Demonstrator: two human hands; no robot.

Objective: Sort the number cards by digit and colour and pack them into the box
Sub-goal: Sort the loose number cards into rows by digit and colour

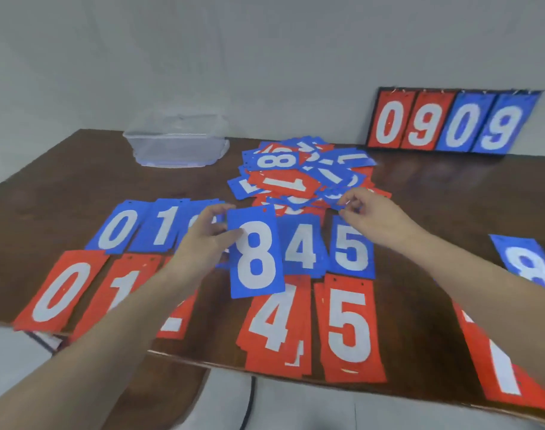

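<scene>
Blue 8 card (255,253) is up off the table, pinched at its left edge by the left hand (206,236), thumb on its face, hovering over the blue 4 pile (302,247). Right hand (368,215) reaches just beyond, fingertips pinching a card at the near edge of the jumbled card heap (299,176). Blue 5 pile (352,248) sits under that wrist. Red 4 pile (276,324) and red 5 pile (348,328) lie nearer the body. Clear plastic box (177,141) waits well beyond the left hand
</scene>
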